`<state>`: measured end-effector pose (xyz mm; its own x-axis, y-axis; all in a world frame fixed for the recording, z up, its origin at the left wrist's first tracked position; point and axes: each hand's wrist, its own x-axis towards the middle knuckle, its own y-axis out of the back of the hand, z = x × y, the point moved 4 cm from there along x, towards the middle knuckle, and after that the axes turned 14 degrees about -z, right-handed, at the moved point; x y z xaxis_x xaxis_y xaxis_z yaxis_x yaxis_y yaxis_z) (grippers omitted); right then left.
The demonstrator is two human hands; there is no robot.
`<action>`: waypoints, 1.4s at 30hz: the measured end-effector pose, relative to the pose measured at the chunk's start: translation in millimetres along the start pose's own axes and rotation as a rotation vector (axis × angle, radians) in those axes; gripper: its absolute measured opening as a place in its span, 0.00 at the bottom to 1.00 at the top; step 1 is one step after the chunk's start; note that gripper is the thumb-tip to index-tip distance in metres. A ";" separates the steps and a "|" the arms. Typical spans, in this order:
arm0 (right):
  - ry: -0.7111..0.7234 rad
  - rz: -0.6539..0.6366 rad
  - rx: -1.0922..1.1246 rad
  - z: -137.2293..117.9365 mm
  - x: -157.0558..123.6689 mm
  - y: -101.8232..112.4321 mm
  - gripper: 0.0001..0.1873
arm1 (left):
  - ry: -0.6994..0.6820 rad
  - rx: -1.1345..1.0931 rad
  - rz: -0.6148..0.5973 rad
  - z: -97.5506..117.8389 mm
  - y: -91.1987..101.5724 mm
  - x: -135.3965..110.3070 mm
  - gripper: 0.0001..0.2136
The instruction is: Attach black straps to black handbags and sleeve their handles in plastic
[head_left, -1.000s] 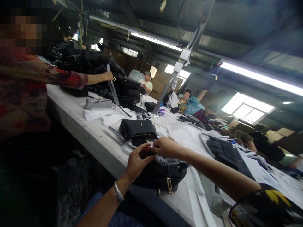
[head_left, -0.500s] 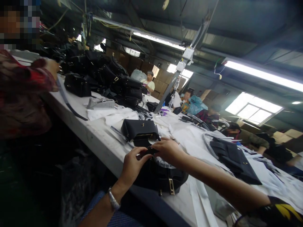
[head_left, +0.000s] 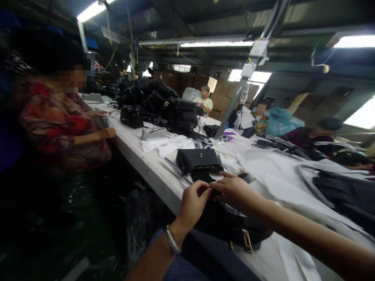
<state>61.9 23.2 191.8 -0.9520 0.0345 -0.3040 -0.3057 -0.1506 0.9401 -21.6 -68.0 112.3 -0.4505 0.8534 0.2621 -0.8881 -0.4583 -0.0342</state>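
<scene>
A black handbag [head_left: 231,222] with gold metal fittings lies at the table's near edge, directly under both hands. My left hand [head_left: 193,201], with a silver bracelet at the wrist, pinches a dark part at the bag's far top edge between thumb and fingers. My right hand [head_left: 234,191] meets it there, fingers curled over the same dark part. The fingers hide most of that part, so its exact shape does not show. Clear wrapping [head_left: 234,210] shows in the bag's opening below my right hand. Just beyond my hands another black handbag [head_left: 199,159] lies tilted, its gold zipper facing me.
White sheets [head_left: 263,168] spread over the table [head_left: 146,164]. A heap of black bags [head_left: 158,101] is piled farther back. A slanted metal post [head_left: 231,107] rises from the table. A co-worker in a red patterned top [head_left: 64,125] stands at the left; others work across.
My view has swung left, so the scene sits farther right and the left co-worker shows more fully. Both my hands stay together at the bag's top edge.
</scene>
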 end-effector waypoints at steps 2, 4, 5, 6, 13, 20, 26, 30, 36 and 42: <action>-0.013 0.010 0.017 0.2 0.4 1.0 0.16 | 0.014 -0.139 -0.010 -2.0 -3.5 0.6 0.09; -0.012 0.031 0.045 0.7 -0.1 2.8 0.16 | 0.025 -0.256 -0.017 -5.1 -6.0 1.9 0.11; -0.002 0.049 0.056 1.2 -0.9 4.1 0.15 | 0.029 -0.277 -0.015 -6.7 -5.6 2.3 0.10; 0.006 0.070 0.060 2.3 -2.1 5.4 0.13 | 0.031 -0.275 -0.009 -8.2 -3.4 2.4 0.10; -0.093 0.123 0.066 26.6 -15.0 13.2 0.13 | 0.087 -0.161 0.133 -44.5 66.7 -25.9 0.13; -0.029 0.080 0.153 34.0 -9.5 21.6 0.14 | 0.218 0.124 0.034 -90.5 96.1 -45.6 0.15; 0.075 0.085 0.125 31.4 -3.6 33.2 0.12 | -0.064 0.220 -0.183 -32.5 42.0 -0.2 0.17; -0.022 0.341 0.125 18.6 -18.9 26.2 0.15 | -0.086 0.154 -0.271 -17.9 23.7 21.2 0.15; -0.329 0.458 0.402 -30.1 -43.2 -35.7 0.14 | -0.039 0.106 -0.292 -26.6 26.8 31.2 0.12; -0.638 0.383 0.496 -40.1 -18.5 -57.1 0.21 | -0.036 0.087 -0.469 -22.2 29.9 43.4 0.14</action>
<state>97.5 -8.4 137.5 -0.7710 0.6349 0.0487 0.2050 0.1750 0.9630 -69.8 -39.2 101.3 0.0022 0.9648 0.2629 -0.9833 -0.0458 0.1762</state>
